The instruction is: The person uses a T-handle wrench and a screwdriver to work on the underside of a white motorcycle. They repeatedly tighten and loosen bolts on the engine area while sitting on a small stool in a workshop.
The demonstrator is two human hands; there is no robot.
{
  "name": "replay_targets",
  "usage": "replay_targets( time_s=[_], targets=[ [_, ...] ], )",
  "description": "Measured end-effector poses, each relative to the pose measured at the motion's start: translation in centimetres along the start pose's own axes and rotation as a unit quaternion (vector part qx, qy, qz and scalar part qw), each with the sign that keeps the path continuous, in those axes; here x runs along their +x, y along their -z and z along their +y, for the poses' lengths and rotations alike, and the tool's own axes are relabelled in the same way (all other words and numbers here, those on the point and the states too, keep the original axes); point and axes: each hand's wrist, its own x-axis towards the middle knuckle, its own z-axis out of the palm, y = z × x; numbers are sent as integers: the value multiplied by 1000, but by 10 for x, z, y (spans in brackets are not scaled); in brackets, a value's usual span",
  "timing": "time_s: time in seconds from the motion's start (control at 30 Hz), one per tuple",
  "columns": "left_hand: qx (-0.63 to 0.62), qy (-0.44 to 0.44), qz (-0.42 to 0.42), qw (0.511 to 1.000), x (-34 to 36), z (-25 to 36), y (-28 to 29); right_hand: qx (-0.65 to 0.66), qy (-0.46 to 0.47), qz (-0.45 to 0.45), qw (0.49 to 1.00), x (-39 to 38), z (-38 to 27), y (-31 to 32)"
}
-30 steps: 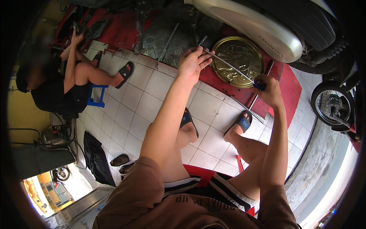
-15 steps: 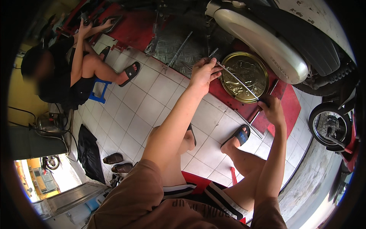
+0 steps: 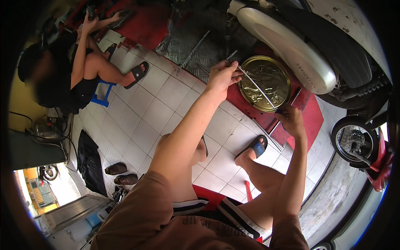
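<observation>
One slim metal rod (image 3: 257, 86) between left hand (image 3: 223, 78) and right hand (image 3: 292, 121).

Silver-grey rod (image 3: 257, 85), gold tray (image 3: 265, 74) with a raised figured pattern, red platform (image 3: 310, 121) at right, dark tread-patterned plate (image 3: 183, 46) far off, white floor (image 3: 156, 108) gridded in tiles, blue stool (image 3: 100, 101) at left, brown shirt (image 3: 133, 208) near, black-and-white striped shorts (image 3: 241, 219) near
</observation>
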Motion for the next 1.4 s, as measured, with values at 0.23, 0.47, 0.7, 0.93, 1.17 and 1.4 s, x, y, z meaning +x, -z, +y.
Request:
replay_targets(
  time_s=[0.23, 0.47, 0.7, 0.93, 1.17, 1.4],
  targets=[
    [27, -16, -14, 999, -1, -6, -1, -23, -13, 30, 999, -2, 6, 2],
    [61, -25, -8, 998, -6, 1, -4, -45, -17, 34, 998, -2, 9, 2],
    [107, -23, -26, 994, -5, 0, -1, -76, 1, 63, 995, -7, 6, 5],
    [161, -15, -31, 986, -4, 1, -1, -192, 2, 95, 977, -9, 4, -1],
    [335, -172, 61, 924, -3, -11, -1, -139, 15, 114, 984, -6, -13, 1],
    [240, -253, 95, 932, -5, -7, -8, -80, 9, 61, 995, -4, -11, -11]
  ],
)
